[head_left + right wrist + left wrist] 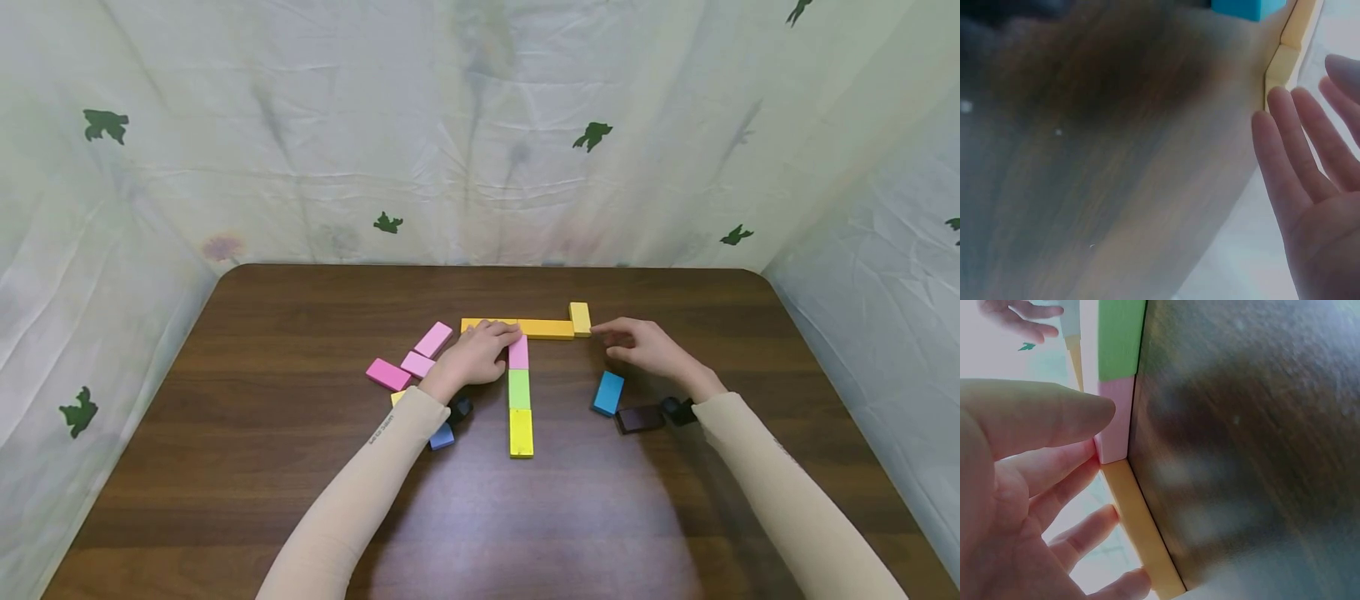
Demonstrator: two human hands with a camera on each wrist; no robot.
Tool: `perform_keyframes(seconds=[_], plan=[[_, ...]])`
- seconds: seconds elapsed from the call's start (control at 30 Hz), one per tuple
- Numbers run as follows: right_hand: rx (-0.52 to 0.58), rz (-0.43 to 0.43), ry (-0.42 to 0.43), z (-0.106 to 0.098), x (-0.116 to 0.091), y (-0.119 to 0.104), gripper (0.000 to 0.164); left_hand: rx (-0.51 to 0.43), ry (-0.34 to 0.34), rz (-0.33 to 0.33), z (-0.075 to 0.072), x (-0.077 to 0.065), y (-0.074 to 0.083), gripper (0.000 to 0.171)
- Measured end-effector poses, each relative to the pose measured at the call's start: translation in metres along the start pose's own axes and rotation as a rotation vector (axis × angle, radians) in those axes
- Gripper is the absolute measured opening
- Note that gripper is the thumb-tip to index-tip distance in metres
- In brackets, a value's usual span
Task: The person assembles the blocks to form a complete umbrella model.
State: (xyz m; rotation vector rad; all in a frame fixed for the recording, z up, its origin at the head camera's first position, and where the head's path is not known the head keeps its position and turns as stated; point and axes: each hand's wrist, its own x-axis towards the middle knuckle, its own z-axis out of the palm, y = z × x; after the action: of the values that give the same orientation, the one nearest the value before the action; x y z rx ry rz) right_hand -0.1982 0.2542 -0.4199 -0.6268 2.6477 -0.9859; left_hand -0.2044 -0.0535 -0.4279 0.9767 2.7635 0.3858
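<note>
My left hand (477, 354) lies over the middle of the pattern, its fingertips on the orange block (1138, 519) and right at the pink block (518, 352). The fingers are spread and fairly straight. Below the pink block, a green block (519, 389) and a yellow block (521, 433) form a column toward me. Two orange blocks lie end to end across its top, the right one (547, 330) meeting a pale yellow block (580, 319) set crosswise. My right hand (648, 346) hovers just right of that pale yellow block, fingertips close to its edge, holding nothing.
Loose pink blocks (388, 374) lie left of my left hand. A yellow and a blue block (442, 437) are partly hidden under the left forearm. A bright blue block (608, 392) and a dark block (641, 419) lie near my right wrist. White curtains (480, 167) surround the brown table (300, 300).
</note>
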Motion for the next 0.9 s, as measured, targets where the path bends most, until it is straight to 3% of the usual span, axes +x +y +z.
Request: perform_keyframes(seconds=[0.57, 0.9], plan=[[0.036, -0.042, -0.168, 0.002, -0.024, 0.001, 0.042, -0.004, -0.007, -0.004, 0.000, -0.001, 0.000, 0.053], [-0.010, -0.132, -0.169, 0.010, -0.029, 0.005, 0.044, -0.026, -0.014, -0.021, -0.001, -0.001, 0.002, 0.054]])
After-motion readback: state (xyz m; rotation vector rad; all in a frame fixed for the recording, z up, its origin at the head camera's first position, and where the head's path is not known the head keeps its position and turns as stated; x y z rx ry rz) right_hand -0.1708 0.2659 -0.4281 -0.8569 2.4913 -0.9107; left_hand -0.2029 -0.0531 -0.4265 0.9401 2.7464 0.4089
